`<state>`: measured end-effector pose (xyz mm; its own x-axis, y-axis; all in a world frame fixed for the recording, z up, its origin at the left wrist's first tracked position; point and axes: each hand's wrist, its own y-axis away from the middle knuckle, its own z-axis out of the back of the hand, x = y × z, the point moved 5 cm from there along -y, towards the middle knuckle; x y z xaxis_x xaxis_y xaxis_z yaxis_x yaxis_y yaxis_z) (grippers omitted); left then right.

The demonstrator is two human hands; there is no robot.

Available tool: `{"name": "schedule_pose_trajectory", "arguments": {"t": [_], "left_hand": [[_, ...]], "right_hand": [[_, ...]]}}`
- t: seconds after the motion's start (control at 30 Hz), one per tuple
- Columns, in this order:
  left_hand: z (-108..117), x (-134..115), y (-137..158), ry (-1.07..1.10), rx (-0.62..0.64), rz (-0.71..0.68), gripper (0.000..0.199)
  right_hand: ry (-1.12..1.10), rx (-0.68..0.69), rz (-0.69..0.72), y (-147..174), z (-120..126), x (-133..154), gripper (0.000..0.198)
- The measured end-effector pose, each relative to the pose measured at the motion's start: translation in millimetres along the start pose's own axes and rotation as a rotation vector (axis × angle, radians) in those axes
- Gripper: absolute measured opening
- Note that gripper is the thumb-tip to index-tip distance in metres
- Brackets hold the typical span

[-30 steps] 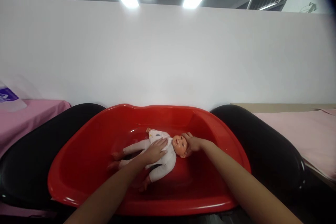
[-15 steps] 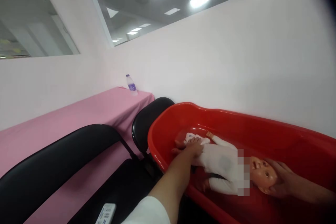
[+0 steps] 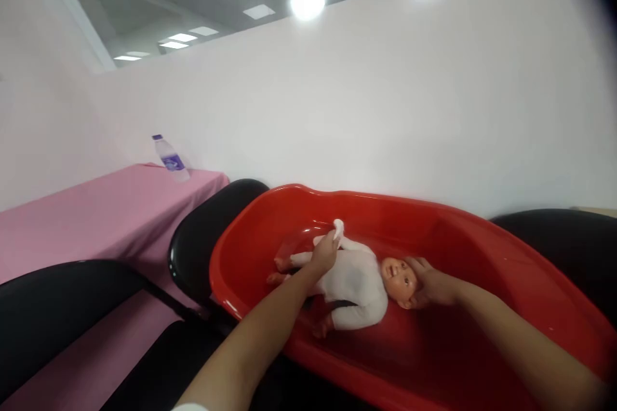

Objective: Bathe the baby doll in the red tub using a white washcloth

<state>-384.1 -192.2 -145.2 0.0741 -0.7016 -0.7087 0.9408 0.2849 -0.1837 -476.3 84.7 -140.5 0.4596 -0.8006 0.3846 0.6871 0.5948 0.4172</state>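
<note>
- Doll (image 3: 354, 282) in a white suit lies on its back inside our red tub (image 3: 463, 250), head toward our right, legs toward our left.
- Our left hand (image 3: 324, 255) is over the doll's legs. Its grip is closed on a small white bit of cloth (image 3: 339, 228) near the doll's far leg, and that bit sticks up above our fingers.
- Our right hand (image 3: 429, 284) is at the doll's head (image 3: 399, 277). Its grip is wide and curved around the back and side of the head, touching it. The doll's face looks up.
- One doll arm bends down toward the near wall of the tub, and its bare feet point to the left end.
- The tub sits between black chair backs (image 3: 202, 237), close to a white wall (image 3: 337, 96).
- A pink worktop (image 3: 96, 218) is off to our left, well apart from the tub. A small water bottle (image 3: 169, 158) with a blue cap stands at its far edge by the wall.
</note>
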Motion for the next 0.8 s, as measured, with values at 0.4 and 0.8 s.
{"name": "schedule_pose_trajectory", "arguments": {"t": [0.4,0.8], "left_hand": [[-107,-48,-35,-0.339,0.46,-0.255,0.039],[-44,40,-38,-0.339,0.206,0.063,0.05]], "right_hand": [[0.055,0.108,-0.092,18,13,24,0.133],[0.026,0.161,-0.12,20,16,27,0.147]]}}
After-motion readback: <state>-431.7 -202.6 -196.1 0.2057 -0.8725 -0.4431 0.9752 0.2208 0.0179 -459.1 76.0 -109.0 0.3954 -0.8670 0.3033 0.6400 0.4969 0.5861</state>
